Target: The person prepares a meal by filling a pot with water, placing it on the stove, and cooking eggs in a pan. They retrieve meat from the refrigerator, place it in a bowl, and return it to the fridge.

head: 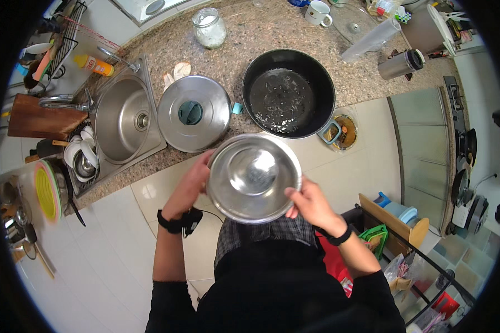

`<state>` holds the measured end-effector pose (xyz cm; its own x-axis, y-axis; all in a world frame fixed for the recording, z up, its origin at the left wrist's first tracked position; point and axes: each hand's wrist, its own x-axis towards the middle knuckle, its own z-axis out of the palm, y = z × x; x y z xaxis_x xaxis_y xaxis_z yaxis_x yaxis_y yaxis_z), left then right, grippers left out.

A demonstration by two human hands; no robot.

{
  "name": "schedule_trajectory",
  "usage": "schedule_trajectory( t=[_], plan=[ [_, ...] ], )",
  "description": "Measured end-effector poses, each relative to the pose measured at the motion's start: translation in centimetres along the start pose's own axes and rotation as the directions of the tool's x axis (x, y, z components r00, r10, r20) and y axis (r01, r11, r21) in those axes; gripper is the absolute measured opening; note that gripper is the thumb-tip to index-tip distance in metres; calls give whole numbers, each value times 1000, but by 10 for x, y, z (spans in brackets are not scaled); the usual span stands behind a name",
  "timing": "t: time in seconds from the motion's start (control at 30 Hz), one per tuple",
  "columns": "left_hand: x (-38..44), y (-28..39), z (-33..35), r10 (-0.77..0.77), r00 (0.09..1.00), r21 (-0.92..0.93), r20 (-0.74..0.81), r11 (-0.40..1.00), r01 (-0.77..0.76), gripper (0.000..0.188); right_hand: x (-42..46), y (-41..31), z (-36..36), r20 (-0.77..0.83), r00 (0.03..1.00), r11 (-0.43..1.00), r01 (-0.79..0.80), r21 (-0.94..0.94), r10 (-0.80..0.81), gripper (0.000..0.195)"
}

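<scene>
A shiny stainless steel bowl (221, 195) is held in front of my body, past the counter's front edge. My left hand (194, 175) grips its left rim, the fingertips partly hidden behind it. On the opposite side, my right hand (312, 202) has its thumb over the rim and fingers beneath. The inside shows bare metal with bright reflections. Just beyond the bowl stands a large black pot (283, 95) with some liquid over its bottom. To its left, a round metal lid (173, 110) with a dark teal knob lies on the counter.
A steel sink (118, 116) with a faucet (68, 102) is at left, beside a dish rack of white bowls (87, 152). A glass jar (209, 29) of white powder, a mug (317, 13) and a steel tumbler (400, 64) stand on the granite counter (271, 29). Below is a scrap container (346, 131).
</scene>
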<state>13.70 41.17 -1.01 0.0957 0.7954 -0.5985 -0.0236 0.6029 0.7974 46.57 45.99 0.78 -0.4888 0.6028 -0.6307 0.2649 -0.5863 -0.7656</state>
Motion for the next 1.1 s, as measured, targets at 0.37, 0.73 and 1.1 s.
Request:
schedule_trajectory(
  t=[0.37,0.73,1.1],
  plan=[
    [-87,-154,-19,-438,871,-464,-222,833,301,38,92,119,21,225,973,860,-164,483,59,62],
    [-109,-231,-130,-492,842,-206,-218,867,454,49,278,166,147,-6,998,81,11,997,-59,52],
    [-100,-233,-224,-459,855,-16,-241,883,469,41,308,120,217,-310,881,87,299,950,357,45]
  ],
)
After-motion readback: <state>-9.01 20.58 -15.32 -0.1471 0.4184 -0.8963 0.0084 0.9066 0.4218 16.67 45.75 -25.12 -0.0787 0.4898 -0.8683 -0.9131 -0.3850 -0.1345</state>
